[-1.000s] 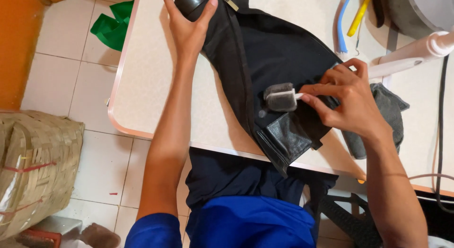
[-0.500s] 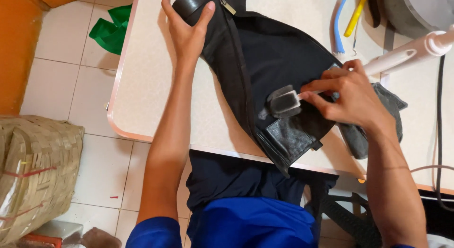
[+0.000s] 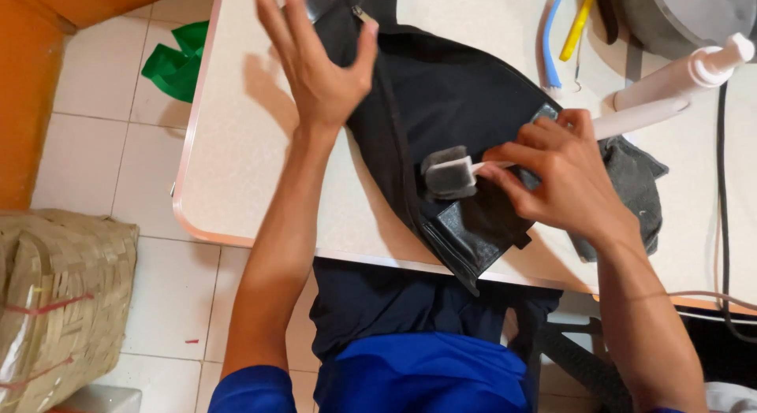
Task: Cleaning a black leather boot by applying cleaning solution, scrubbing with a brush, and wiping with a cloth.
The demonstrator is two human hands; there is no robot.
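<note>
black leather, smooth and faintly shiny, is being shown in one tall boot [image 3: 441,121] that is lying on its side across the pale speckled table [image 3: 244,176], its shaft end reaching the near edge. one small grey foam applicator [image 3: 448,173], blocky and soft-looking with a short white handle, is being pressed against the boot's lower panel. the handle is being pinched by the right hand [image 3: 564,180], thumb and fingertips closed on it, wrist bent inward over the boot. the left hand [image 3: 319,62] is being held above the boot's upper part with all fingers spread and nothing grasped; whether the palm is touching the leather cannot be told. one crumpled dark grey cloth [image 3: 631,184] is being partly covered by the right hand. one white plastic bottle [image 3: 682,78] is lying tilted at the far right, and two thin rods, one blue [image 3: 550,35] and one yellow [image 3: 579,23], are lying beside it. one green rag [image 3: 177,62] is lying on the tiled floor, and one woven basket [image 3: 55,303] is standing at the lower left.
</note>
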